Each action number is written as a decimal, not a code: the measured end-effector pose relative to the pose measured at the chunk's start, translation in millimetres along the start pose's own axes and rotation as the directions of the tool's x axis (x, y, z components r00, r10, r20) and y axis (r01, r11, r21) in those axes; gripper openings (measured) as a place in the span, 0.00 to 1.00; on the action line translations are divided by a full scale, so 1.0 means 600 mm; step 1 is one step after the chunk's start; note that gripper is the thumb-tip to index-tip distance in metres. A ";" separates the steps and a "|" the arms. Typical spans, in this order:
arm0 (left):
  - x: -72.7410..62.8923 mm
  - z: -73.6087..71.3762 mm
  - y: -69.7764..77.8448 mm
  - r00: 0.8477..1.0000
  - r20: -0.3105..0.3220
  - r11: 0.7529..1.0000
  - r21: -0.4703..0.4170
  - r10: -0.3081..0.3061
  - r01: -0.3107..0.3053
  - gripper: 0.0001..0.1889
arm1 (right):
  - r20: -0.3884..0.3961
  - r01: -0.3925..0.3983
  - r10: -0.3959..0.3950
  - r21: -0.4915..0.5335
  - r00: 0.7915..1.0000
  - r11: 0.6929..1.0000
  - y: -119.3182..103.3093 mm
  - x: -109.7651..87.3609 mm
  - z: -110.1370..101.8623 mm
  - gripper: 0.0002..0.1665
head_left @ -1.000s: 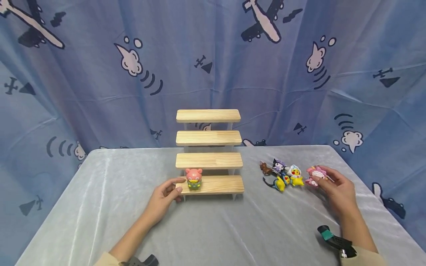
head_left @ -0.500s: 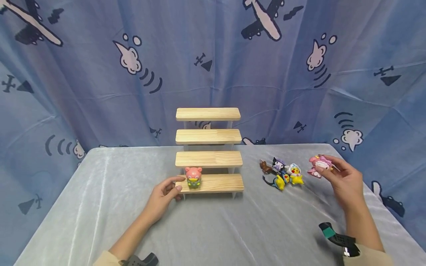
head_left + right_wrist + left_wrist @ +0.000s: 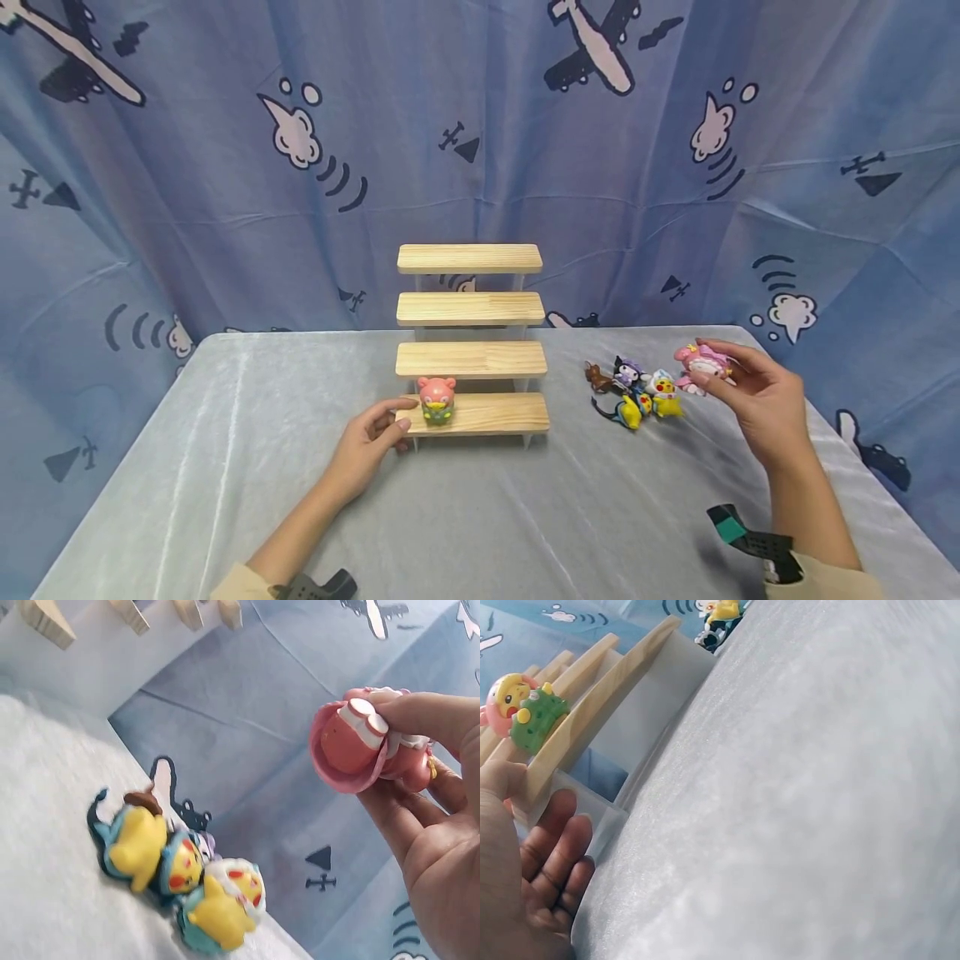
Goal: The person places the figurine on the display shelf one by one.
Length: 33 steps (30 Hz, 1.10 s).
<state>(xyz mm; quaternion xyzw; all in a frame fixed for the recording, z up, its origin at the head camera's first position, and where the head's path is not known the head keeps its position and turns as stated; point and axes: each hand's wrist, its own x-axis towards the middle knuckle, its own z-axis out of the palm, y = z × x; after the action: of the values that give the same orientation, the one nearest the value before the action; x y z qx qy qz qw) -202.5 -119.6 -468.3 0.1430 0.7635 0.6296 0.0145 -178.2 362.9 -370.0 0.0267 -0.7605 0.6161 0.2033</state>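
My left hand [image 3: 365, 450] pinches the left end of the lowest board of a stepped wooden display shelf [image 3: 495, 414], its thumb and forefinger at the board's edge. Beside it on that board stands a pink-headed figurine [image 3: 437, 402] in a green outfit; the left wrist view shows a yellow face on this figurine [image 3: 536, 712]. My right hand [image 3: 768, 408] holds a pink and white figurine [image 3: 703, 367] above the table between thumb and fingers. The right wrist view shows the underside of the pink and white figurine [image 3: 352, 746], with two white feet.
Just left of my right hand, several small figurines lie close together: a yellow one in a white hood [image 3: 663, 392], a yellow one with a dark tail [image 3: 628, 412], a purple and black one [image 3: 628, 372] and a brown one [image 3: 598, 379]. A patterned blue curtain [image 3: 480, 125] hangs behind the table [image 3: 300, 375].
My right hand has lifted the pink and white figurine off the table, then moved it slightly left towards the other figurines. The left hand keeps its place on the shelf.
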 end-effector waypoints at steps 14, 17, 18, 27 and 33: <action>0.004 -0.001 -0.003 1.000 -0.002 1.000 0.023 -0.012 0.012 0.15 | 0.066 0.114 -0.118 0.054 0.991 0.992 -0.026 -0.004 0.048 0.24; 0.002 -0.002 -0.002 1.000 -0.001 1.000 0.020 -0.007 0.007 0.15 | 0.069 0.102 -0.106 0.060 0.992 0.993 -0.032 -0.006 0.056 0.24; 0.002 -0.002 -0.002 1.000 0.000 1.000 0.019 -0.006 0.006 0.15 | 0.073 0.098 -0.104 0.073 0.992 0.992 -0.034 -0.007 0.059 0.24; 0.005 0.000 -0.004 0.999 0.001 0.999 0.017 -0.042 0.042 0.16 | 0.143 0.143 -0.176 0.214 0.974 0.966 -0.048 -0.011 0.083 0.23; 0.005 0.000 -0.002 0.999 -0.003 0.998 0.026 -0.054 0.054 0.15 | 0.186 0.151 -0.184 0.178 0.965 0.972 -0.056 -0.010 0.114 0.23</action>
<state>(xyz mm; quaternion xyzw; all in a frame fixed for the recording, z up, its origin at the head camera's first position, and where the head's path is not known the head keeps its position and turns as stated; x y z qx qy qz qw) -205.5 -119.4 -469.1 0.1216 0.7754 0.6190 0.0287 -181.8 288.6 -351.8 0.1698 -0.7194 0.6507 0.1740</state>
